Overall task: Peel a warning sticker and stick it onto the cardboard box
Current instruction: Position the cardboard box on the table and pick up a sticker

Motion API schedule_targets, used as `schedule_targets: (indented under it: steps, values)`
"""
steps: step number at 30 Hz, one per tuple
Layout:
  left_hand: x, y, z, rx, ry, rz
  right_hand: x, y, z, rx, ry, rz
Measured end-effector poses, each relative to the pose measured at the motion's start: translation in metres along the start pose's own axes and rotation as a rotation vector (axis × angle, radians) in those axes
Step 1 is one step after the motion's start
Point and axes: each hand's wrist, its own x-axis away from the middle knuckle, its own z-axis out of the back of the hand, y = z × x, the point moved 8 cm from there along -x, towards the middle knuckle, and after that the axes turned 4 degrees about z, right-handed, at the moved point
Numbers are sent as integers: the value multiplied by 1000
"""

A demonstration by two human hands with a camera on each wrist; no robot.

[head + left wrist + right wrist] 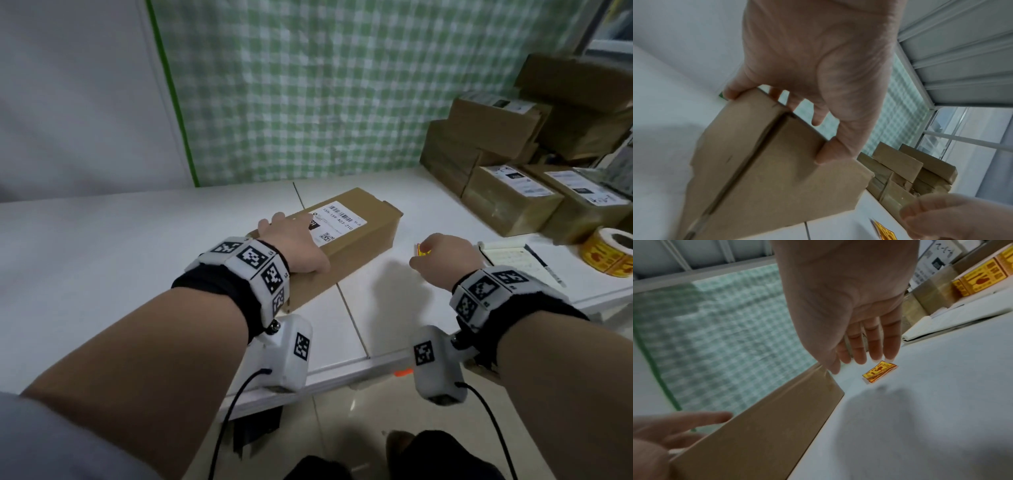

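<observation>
A long cardboard box [363,236] with a white shipping label lies on the white table [102,260]. My left hand [294,241] grips its near end from above. In the left wrist view the fingers [731,92] curl over the far edge of the box [777,178] and the thumb presses its near face. A small yellow warning sticker [424,249] on its backing lies flat on the table just right of the box. My right hand [445,257] hovers over it. The straight fingers [875,344] point down at the sticker [879,372]; contact is unclear.
A roll of yellow warning stickers [609,253] stands at the table's right edge. An open notebook with a pen [513,263] lies beside it. Stacked labelled cardboard boxes [507,154] fill the back right corner. A green checked curtain hangs behind the table.
</observation>
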Motion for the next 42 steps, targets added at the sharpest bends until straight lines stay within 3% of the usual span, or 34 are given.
schedule_targets:
  steps: [8,12,18,23,26,30,34,42]
  values:
    - [-28,13,0,7,42,44,-46,29,-2,-158,-28,-19]
    - [-29,14,1,65,-9,47,-54,35,0,-170,-39,-30]
    - [-25,17,4,131,-67,39,-60,19,-4,-292,-95,106]
    - [-23,15,-3,-22,-44,22,-55,28,-3,-349,-55,91]
    - [-23,11,-2,-4,-57,21,-50,20,-8,-517,-96,162]
    - [-20,-1,14,239,-18,65,-44,7,-5,-759,-150,199]
    - [-17,-27,38,698,194,134,-42,-3,8,-1019,-197,174]
    - [-14,-52,44,917,391,179,-29,-39,36,-1128,-169,273]
